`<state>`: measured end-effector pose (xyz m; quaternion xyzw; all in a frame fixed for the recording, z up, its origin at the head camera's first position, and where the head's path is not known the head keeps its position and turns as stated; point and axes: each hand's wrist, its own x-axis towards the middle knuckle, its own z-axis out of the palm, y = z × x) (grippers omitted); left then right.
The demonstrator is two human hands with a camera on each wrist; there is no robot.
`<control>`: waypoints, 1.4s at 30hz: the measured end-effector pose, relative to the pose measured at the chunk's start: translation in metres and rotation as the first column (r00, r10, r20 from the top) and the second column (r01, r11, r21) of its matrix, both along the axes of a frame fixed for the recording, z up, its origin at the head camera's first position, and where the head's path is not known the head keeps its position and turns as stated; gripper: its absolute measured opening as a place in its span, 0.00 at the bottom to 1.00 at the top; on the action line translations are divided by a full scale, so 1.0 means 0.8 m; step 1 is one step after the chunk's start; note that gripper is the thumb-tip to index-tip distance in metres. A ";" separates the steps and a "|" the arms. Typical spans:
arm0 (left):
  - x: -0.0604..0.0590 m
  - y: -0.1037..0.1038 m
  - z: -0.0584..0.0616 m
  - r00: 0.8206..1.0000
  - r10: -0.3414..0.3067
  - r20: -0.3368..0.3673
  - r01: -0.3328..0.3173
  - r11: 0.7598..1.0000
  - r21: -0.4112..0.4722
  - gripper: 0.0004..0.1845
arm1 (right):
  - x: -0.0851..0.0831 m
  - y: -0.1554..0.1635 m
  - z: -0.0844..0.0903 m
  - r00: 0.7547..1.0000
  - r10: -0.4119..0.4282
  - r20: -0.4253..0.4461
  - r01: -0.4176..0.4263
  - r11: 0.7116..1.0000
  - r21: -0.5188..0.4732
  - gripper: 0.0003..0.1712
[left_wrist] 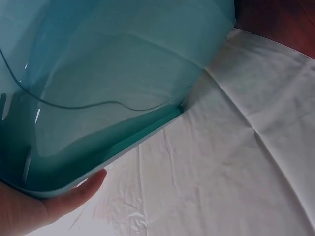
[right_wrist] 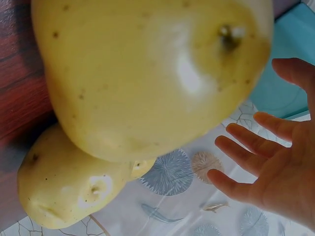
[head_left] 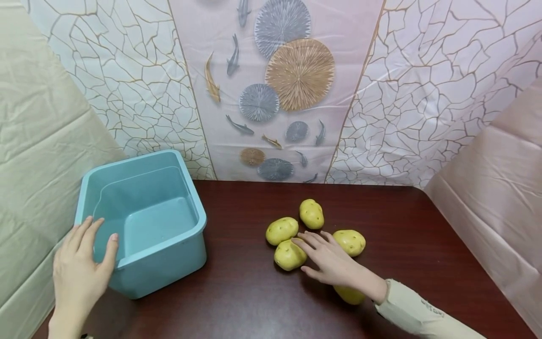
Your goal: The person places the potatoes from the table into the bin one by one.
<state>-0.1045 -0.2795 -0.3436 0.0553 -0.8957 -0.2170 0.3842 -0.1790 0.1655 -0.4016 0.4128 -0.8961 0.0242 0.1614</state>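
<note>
Several yellow potatoes lie on the dark table, right of middle in the head view. My right hand [head_left: 334,261] hovers among them with its fingers spread, holding nothing. Nearest its fingertips is the front potato [head_left: 289,255]; whether they touch cannot be told. A potato [head_left: 349,295] is partly hidden under the wrist, and another potato [head_left: 350,242] lies just beyond the hand. In the right wrist view a large potato [right_wrist: 147,73] sits close to the camera, apart from the fingers. My left hand [head_left: 82,266] is at the near left corner of a blue plastic bin [head_left: 163,270], fingers extended by its rim.
Two more potatoes, one oval [head_left: 281,230] and one farther back [head_left: 311,214], lie beyond the right hand. The bin stands at the left, its visible floor bare. Patterned cloth [head_left: 364,141] hangs behind the table [head_left: 237,292], with plain cloth [head_left: 487,188] along the sides.
</note>
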 end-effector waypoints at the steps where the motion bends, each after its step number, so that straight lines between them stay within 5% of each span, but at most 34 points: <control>1: 0.000 0.000 0.000 1.000 0.001 0.013 -0.001 1.000 -0.001 0.23 | -0.001 0.000 -0.001 1.000 0.003 -0.005 -0.003 1.000 0.003 0.37; 10: 0.004 -0.005 -0.006 0.996 0.030 0.087 -0.026 0.999 -0.038 0.25 | -0.004 -0.005 -0.001 1.000 0.008 0.010 -0.009 0.999 0.049 0.37; 25: 0.006 -0.008 -0.015 1.000 0.030 0.004 -0.029 0.989 -0.145 0.24 | -0.010 -0.013 -0.008 0.998 0.048 0.035 -0.051 0.996 0.078 0.37; 29: 0.009 -0.009 -0.013 0.993 0.037 0.115 -0.017 0.985 -0.172 0.25 | -0.012 -0.016 -0.011 0.997 0.058 0.048 -0.062 0.994 0.093 0.38; 34: 0.012 -0.013 -0.007 0.960 0.044 0.278 0.015 0.978 -0.208 0.29 | -0.014 -0.019 -0.011 0.996 0.063 0.059 -0.069 0.992 0.101 0.37; 42: 0.012 -0.016 -0.003 0.934 0.036 0.356 0.057 0.968 -0.246 0.33 | -0.016 -0.019 -0.014 0.995 0.073 0.061 -0.079 0.992 0.098 0.38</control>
